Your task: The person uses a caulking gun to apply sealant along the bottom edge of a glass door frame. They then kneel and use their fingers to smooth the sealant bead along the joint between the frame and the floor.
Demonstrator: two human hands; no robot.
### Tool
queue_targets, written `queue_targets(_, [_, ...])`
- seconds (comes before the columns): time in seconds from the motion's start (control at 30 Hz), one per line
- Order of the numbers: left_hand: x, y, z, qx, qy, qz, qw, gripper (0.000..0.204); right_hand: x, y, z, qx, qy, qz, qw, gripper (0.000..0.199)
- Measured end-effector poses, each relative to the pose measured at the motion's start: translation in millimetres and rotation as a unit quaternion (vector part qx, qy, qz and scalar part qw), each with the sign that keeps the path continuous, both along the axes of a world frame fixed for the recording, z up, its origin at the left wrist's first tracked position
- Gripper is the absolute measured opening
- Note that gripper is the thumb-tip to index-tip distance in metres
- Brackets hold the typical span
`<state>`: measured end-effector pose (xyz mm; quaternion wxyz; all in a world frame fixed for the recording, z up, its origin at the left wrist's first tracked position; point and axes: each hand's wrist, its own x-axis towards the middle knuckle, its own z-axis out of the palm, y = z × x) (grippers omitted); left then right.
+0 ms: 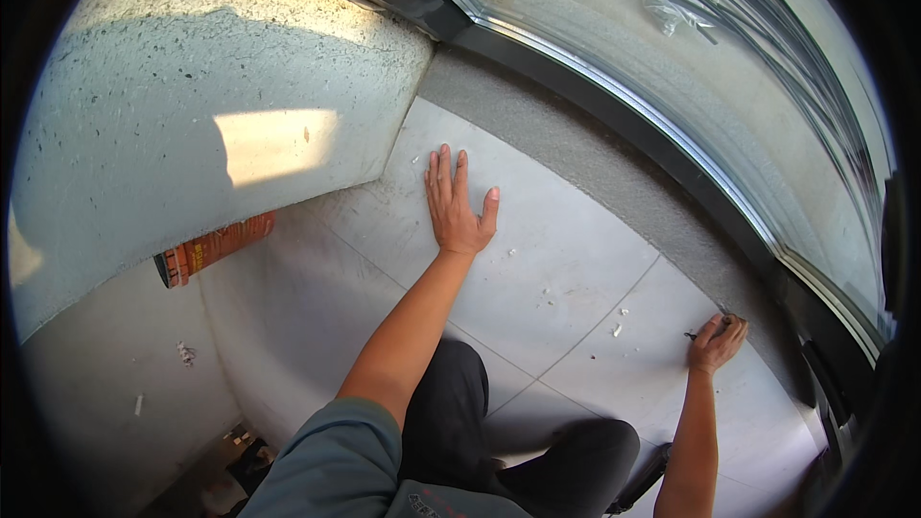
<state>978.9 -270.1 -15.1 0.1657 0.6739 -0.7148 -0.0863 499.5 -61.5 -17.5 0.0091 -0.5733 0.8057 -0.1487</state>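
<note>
My left hand lies palm down on the pale grey floor tiles, with its fingers stretched out and the thumb apart. Off to the right, my right hand is closed by the dark grey strip that runs along the window frame. A small dark object shows at its fingers; its kind is too small to make out. White crumbs of debris are scattered on the tiles between the hands.
A pale concrete wall rises on the left, with an orange bucket lying by its lower edge. The dark window frame curves along the far side and right. Through the glass, long black strips and clear plastic wrapping appear.
</note>
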Motion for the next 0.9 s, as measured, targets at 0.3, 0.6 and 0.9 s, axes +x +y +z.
queue_targets(0.3, [-0.9,-0.1,-0.2,0.0,-0.004,0.003,1.0,0.076,0.0,2.4,-1.1,-0.006,0.008,-0.007,1.0,0.022])
queue_targets(0.6, [-3.0,-2.8,6.7,-0.003,0.002,0.01,1.0,0.072,1.4,1.2,-0.9,0.005,-0.007,-0.012,1.0,0.022])
queue_targets(0.9, [10.3,-1.9,-16.2,-0.055,-0.013,-0.022,0.998,0.068,0.0,7.3,-3.7,-0.013,0.016,-0.008,1.0,0.026])
